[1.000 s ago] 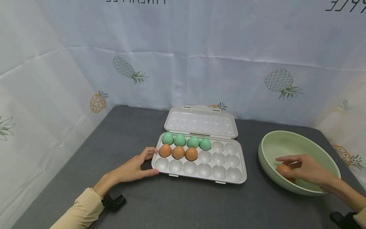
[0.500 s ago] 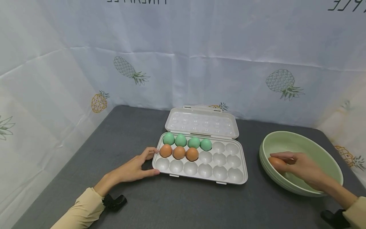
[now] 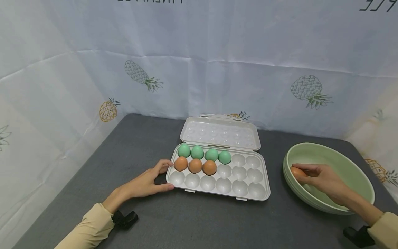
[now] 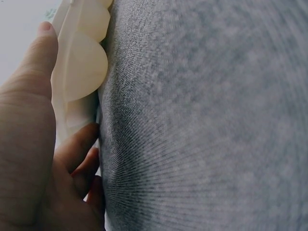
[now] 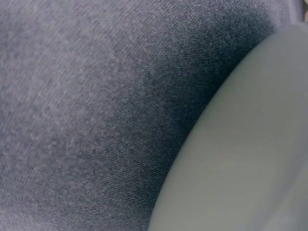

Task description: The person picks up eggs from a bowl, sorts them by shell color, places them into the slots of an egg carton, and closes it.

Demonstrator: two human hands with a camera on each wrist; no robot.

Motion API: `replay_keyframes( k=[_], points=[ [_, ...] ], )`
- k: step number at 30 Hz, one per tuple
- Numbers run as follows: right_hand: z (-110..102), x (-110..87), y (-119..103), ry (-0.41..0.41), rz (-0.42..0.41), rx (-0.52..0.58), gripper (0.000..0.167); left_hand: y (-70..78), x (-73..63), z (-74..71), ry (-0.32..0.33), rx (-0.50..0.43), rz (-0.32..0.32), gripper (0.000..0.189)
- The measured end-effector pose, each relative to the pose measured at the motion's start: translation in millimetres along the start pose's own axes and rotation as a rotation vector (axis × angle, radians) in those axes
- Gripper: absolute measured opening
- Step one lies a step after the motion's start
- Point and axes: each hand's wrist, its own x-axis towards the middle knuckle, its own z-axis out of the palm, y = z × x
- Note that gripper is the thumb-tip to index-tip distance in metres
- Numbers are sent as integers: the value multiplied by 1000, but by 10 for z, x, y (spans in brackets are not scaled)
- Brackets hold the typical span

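Note:
In the head view, an egg carton (image 3: pixel 240 188) lies with its lid folded back. Several green eggs (image 3: pixel 197 152) fill part of its back row, and three brown eggs (image 3: pixel 195 166) sit at the left of the middle row. My left hand (image 3: pixel 143 181) holds the carton's left end, thumb at the front corner and fingers along the side. The left wrist view has the carton's rounded cups (image 4: pixel 86 67) beside these fingers. Inside the green bowl (image 3: pixel 314 152), near its left wall, my right hand (image 3: pixel 326 180) pinches another brown egg (image 3: pixel 297 172) between thumb and fingers.
The open lid (image 3: pixel 219 133) leans toward the pineapple-print curtain (image 3: pixel 217 79) behind the table. Dark grey cloth (image 3: pixel 199 221) covers the tabletop. Only the bowl's outer wall (image 5: pixel 240 154) and the cloth show in the right wrist view. The bowl's rim stands higher than the carton.
My right hand has moved left within the bowl, bringing the brown egg up close to the bowl's left rim. The left hand and carton stay in place.

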Motion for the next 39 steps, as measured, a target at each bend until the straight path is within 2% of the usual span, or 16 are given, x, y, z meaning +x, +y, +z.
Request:
replay_keyframes(
  k=[9,18,23,30,39],
  points=[
    [-1,-13,-26,47,-81,40,43,-9,5,1,-7,-5,-1,67],
    [-4,-30,-176,153,-21,48,47,-15,5,-2,7,15,22,65],
    [-4,-27,-291,217,-50,130,49,-5,3,-4,19,22,24,64],
    [98,18,-449,205,-118,278,51,-6,-1,6,20,16,21,65],
    [251,85,-549,227,-191,328,53,9,-10,-9,14,4,4,67]
  ],
)
